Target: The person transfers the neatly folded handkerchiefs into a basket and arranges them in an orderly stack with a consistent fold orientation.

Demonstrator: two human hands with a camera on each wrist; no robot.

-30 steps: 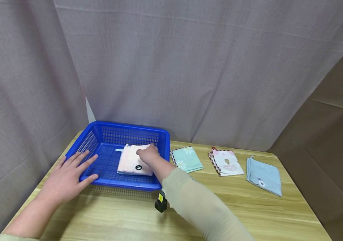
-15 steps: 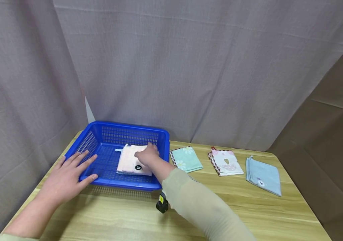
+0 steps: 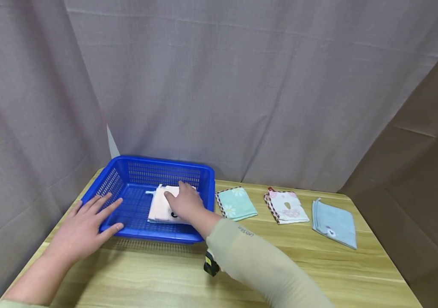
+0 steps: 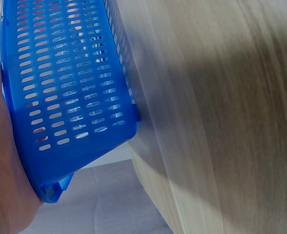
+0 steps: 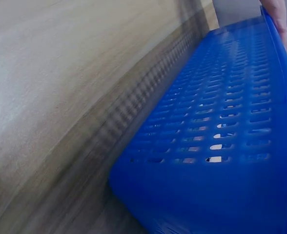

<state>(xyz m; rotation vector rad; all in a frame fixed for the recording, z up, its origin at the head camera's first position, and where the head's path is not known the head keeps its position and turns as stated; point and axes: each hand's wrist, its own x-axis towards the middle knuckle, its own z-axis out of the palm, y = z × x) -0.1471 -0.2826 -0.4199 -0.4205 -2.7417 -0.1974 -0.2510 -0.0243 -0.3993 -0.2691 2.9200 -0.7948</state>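
Note:
A blue plastic basket with slotted walls stands on the table's left part. Over its front left corner lies my left hand, fingers spread and straight across the rim; in the left wrist view that hand lies along the rim. Inside the basket, at the right, is a small stack of folded towels, the top one a pale pink towel with a black print. My right hand rests on this towel, thumb out to the left and fingers reaching forward. It covers the towel's right part and some of the print.
Right of the basket lie a folded mint towel with daisies, a white and pink folded towel and a folded light blue towel. A grey curtain hangs behind the wooden table. A brown panel borders the right side.
My right hand has slid a little left over the pink towel and now covers more of the black print. The left hand stays on the rim.

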